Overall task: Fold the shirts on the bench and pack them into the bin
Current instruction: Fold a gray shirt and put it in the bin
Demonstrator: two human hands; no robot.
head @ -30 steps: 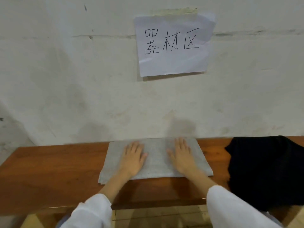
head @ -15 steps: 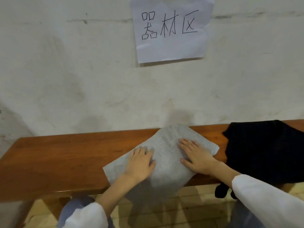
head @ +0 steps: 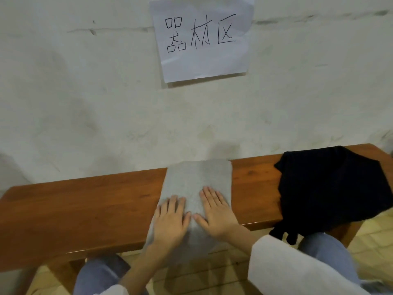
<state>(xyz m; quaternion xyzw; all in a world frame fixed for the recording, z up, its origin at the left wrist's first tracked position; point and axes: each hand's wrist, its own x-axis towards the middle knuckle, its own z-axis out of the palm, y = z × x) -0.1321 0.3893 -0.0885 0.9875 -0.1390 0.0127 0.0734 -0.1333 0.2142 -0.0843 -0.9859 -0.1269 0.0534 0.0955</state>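
On the bench (head: 85, 209), left hand (head: 170, 222), right hand (head: 217, 216) flat-fingered atop grey shirt (head: 197, 177); black shirt (head: 329, 188) nearby.

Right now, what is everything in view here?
grey shirt: one, grey, folded, mid-bench, near end overhanging the front edge
black shirt: one, black, loosely spread, right on the bench
bench: one, reddish-brown wood, along the wall
paper sign: one, white with black handwriting, on the wall
floor tiles: many, yellowish, under the bench
sleeves: two, white, lower edge
left hand: flat on the grey shirt
right hand: flat on the grey shirt
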